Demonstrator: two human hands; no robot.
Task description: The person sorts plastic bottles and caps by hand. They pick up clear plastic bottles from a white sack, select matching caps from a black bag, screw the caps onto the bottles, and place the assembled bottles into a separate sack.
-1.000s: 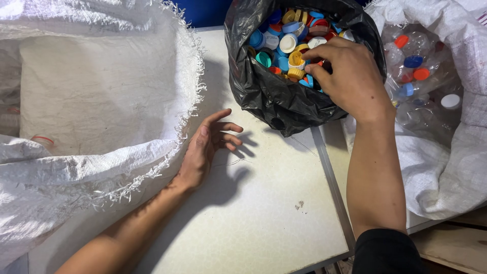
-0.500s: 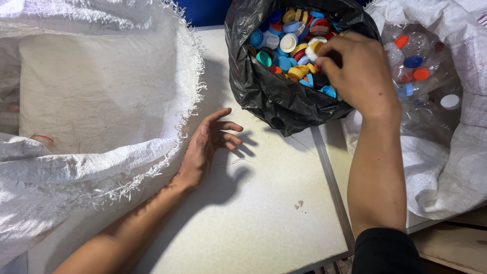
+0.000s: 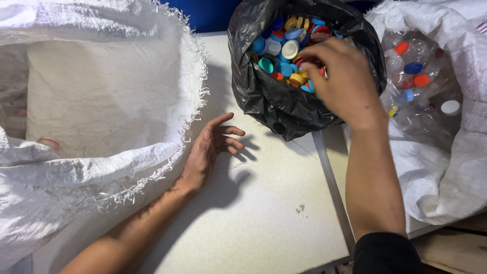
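Many coloured bottle caps filled the black plastic bag, which stood open on the white table. The right hand hovered over the bag's mouth, fingers curled together among the caps; whether a cap was pinched could not be told. The left hand rested on the table, fingers loosely apart and empty, beside the large white woven sack. Capped clear bottles lay in a second sack at right. The step in hand appeared to be cap handling at the bag; the next move called for a secure pinch.
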